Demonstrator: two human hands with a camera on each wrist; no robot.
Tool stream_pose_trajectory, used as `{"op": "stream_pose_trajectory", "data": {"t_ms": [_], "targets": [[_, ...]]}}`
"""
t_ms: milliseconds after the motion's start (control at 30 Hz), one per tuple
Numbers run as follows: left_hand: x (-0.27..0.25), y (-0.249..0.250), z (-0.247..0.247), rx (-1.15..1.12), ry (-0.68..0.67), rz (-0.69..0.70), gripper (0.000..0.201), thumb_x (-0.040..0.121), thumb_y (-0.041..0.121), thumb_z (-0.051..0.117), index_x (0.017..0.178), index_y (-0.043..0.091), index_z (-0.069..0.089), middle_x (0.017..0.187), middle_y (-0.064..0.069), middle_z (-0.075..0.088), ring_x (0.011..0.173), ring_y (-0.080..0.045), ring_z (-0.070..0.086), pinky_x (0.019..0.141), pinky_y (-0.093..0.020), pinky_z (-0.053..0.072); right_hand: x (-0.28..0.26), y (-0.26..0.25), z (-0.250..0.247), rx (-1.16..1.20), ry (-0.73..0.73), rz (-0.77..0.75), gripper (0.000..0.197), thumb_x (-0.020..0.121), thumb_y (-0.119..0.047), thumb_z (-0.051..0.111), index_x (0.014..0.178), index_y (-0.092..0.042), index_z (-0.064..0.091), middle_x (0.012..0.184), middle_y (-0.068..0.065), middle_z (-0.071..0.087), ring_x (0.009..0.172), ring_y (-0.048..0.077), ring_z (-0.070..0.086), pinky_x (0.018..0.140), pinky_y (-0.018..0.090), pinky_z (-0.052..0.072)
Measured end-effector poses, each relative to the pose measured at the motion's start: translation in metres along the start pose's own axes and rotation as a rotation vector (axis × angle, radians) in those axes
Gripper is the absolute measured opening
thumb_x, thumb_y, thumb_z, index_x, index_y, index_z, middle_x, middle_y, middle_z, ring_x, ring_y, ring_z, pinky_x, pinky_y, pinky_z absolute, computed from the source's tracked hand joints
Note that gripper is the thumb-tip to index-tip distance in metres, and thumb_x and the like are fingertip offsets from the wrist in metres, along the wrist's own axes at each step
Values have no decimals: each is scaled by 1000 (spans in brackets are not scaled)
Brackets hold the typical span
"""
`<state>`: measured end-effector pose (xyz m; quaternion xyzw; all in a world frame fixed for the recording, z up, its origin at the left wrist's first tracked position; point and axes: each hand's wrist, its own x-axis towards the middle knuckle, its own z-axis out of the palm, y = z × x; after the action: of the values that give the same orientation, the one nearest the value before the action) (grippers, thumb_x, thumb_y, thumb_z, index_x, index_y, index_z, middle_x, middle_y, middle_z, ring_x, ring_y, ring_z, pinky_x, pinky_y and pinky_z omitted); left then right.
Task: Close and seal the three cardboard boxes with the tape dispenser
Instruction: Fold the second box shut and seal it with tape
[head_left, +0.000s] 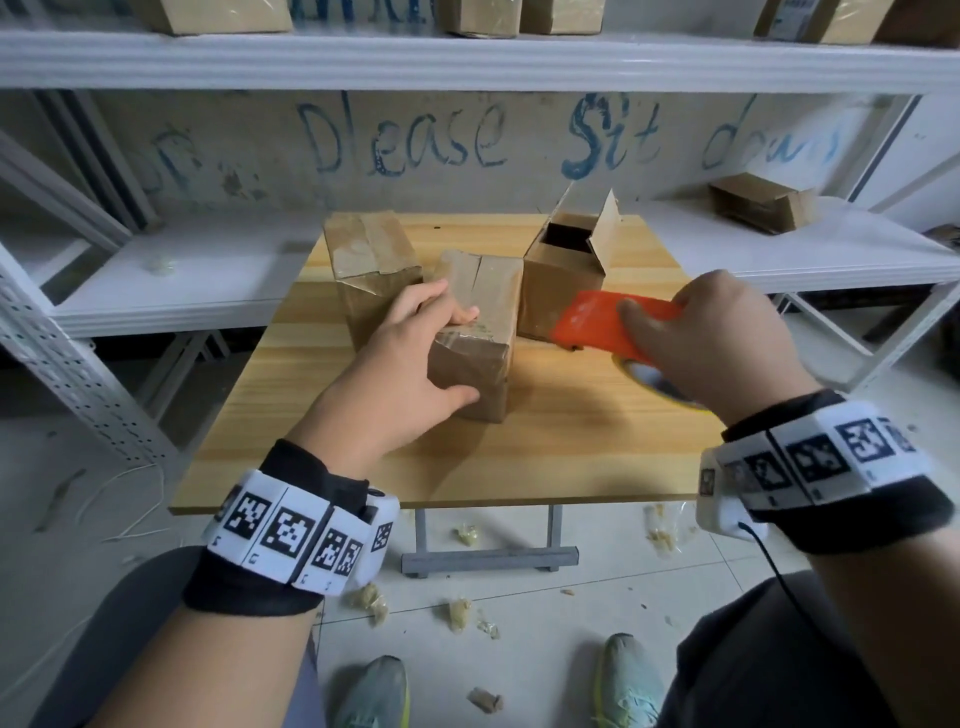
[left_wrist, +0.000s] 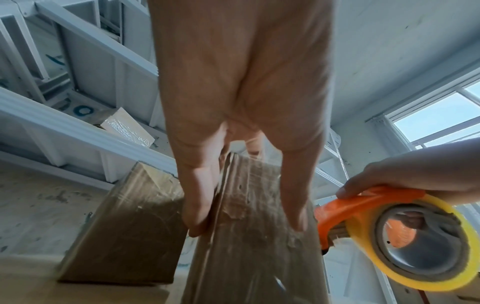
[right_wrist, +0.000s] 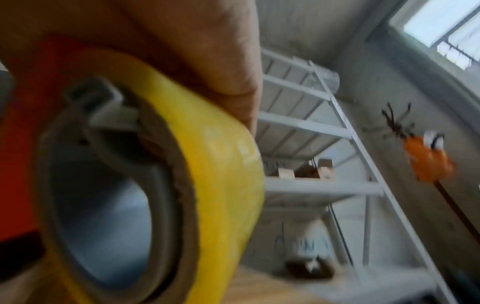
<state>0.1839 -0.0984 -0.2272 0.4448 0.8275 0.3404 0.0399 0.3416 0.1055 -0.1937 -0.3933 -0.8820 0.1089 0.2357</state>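
Note:
Three cardboard boxes stand on the wooden table (head_left: 545, 457). The left box (head_left: 371, 260) is closed and taped. My left hand (head_left: 400, 358) grips the middle box (head_left: 480, 322), fingers on its closed top flaps and thumb on its front face; the left wrist view shows the same middle box (left_wrist: 249, 236) under those fingers. The right box (head_left: 563, 275) has its flaps standing open. My right hand (head_left: 711, 338) grips the orange tape dispenser (head_left: 602, 325) with its yellow tape roll (left_wrist: 426, 246), held just right of the middle box. The tape roll (right_wrist: 207, 164) fills the blurred right wrist view.
White metal shelving (head_left: 467, 62) with more cardboard boxes runs behind and beside the table. A small box (head_left: 761, 200) lies on the right shelf. Crumpled tape scraps (head_left: 462, 613) litter the tiled floor near my shoes (head_left: 374, 691).

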Motion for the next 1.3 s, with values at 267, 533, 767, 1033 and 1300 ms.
{"op": "stream_pose_trajectory", "data": {"t_ms": [267,533,767,1033,1300], "targets": [[-4,1,-3,-67,-13,11,69,73,34,88,133,40,53,157,26,24,129,11,29,104,-17,23,-23,4,32,-140,28,-87,44,97,-36,54,67,-9,37,60,1,32,59,28,42,56,34,32],[-10,-1,-9,-118,-91,14,72,77,46,81,141,46,49,157,32,18,134,14,24,115,-30,31,-30,5,41,-109,-51,-97,43,90,-41,62,68,-11,41,63,6,41,60,31,45,58,34,34],[-6,9,-9,-255,-76,-18,29,101,62,28,113,78,48,156,28,33,142,1,32,113,-35,27,-35,-10,20,-1,181,-166,31,90,-31,57,84,-1,60,73,18,61,73,39,58,65,44,49],[-2,3,3,-205,78,18,35,91,43,68,126,38,69,149,25,42,114,25,38,84,11,25,-56,-57,24,475,-32,-319,36,83,-33,47,111,-17,62,87,-7,71,81,12,65,75,33,52],[-5,1,10,-76,222,54,49,76,44,83,123,34,71,145,15,51,128,2,49,92,3,28,-60,-46,48,627,-5,-435,29,82,-30,46,106,-16,53,90,-4,64,72,8,64,62,15,48]]}}
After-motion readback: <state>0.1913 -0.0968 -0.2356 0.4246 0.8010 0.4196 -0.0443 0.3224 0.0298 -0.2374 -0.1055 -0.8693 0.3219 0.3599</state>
